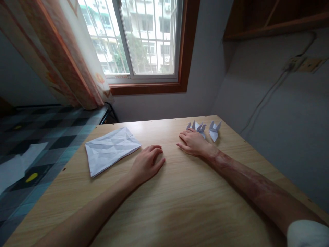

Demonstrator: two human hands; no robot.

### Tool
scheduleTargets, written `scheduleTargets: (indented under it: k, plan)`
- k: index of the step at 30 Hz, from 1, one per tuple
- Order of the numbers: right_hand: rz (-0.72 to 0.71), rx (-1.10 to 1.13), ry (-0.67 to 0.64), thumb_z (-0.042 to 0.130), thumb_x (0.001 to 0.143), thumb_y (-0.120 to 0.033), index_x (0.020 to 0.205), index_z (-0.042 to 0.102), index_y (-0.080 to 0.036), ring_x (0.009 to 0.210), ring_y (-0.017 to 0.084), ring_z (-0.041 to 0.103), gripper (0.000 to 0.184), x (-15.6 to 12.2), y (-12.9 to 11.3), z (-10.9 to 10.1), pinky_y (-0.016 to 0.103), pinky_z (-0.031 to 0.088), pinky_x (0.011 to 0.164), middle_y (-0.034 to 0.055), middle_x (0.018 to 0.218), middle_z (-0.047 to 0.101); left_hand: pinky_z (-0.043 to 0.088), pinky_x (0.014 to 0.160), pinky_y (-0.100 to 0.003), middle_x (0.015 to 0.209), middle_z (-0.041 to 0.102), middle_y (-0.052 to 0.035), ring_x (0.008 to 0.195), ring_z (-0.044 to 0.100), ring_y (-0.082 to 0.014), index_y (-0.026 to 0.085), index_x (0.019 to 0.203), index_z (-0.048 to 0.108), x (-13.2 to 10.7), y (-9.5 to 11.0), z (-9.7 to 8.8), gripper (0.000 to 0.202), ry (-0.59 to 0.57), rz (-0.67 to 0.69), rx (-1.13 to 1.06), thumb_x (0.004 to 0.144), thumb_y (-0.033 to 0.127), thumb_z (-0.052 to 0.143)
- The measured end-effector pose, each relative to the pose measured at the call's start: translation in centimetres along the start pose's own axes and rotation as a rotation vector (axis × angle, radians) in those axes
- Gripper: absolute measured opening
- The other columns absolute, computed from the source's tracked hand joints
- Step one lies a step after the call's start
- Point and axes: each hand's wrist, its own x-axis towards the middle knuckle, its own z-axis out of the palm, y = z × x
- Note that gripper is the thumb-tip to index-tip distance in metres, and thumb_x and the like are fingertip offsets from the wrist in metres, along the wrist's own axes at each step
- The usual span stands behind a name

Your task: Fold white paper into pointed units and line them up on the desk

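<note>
My left hand rests palm down on the wooden table, fingers loosely curled, holding nothing. A creased white sheet of paper lies just left of it, not touched. My right hand lies flat on the table with fingers stretched out and empty. Just beyond its fingertips stand small folded white paper figures, and another folded paper figure sits a little to their right.
A window with a wooden frame is behind the table, a patterned curtain at its left. A bed with a checked cover lies left of the table. A wall with a cable runs along the right.
</note>
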Motion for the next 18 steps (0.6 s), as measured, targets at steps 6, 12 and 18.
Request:
scheduleTargets:
  k: [6,12,18]
  plan:
    - [0.021,-0.001,0.005,0.059,0.109,-0.051,0.131,0.074,-0.014,0.133,0.034,0.066,0.046,-1.3,1.1,0.0,0.050,0.032,0.129,0.0195,0.141,0.074,0.057,0.111,-0.050,0.141,0.073,-0.0112,0.126,0.072,-0.0313,0.025,0.119,0.070,0.0,0.1,0.0,0.021,-0.002,-0.009,-0.001,0.103,0.039,0.064]
    - [0.019,-0.019,0.002,0.058,0.109,-0.050,0.130,0.074,-0.014,0.131,0.033,0.067,0.045,-2.0,2.2,0.1,0.050,0.032,0.129,0.0189,0.137,0.075,0.057,0.111,-0.050,0.141,0.073,-0.0105,0.127,0.071,-0.0309,0.026,0.119,0.070,0.0,-0.1,0.1,0.021,0.000,-0.002,0.001,0.103,0.038,0.065]
    - [0.047,-0.050,0.002,0.059,0.108,-0.049,0.128,0.074,-0.015,0.131,0.033,0.067,0.043,-2.9,3.1,0.2,0.049,0.032,0.128,0.0179,0.134,0.076,0.057,0.111,-0.050,0.142,0.073,-0.0105,0.128,0.071,-0.0314,0.026,0.119,0.070,0.0,0.0,0.0,0.021,-0.004,-0.007,-0.006,0.103,0.039,0.065]
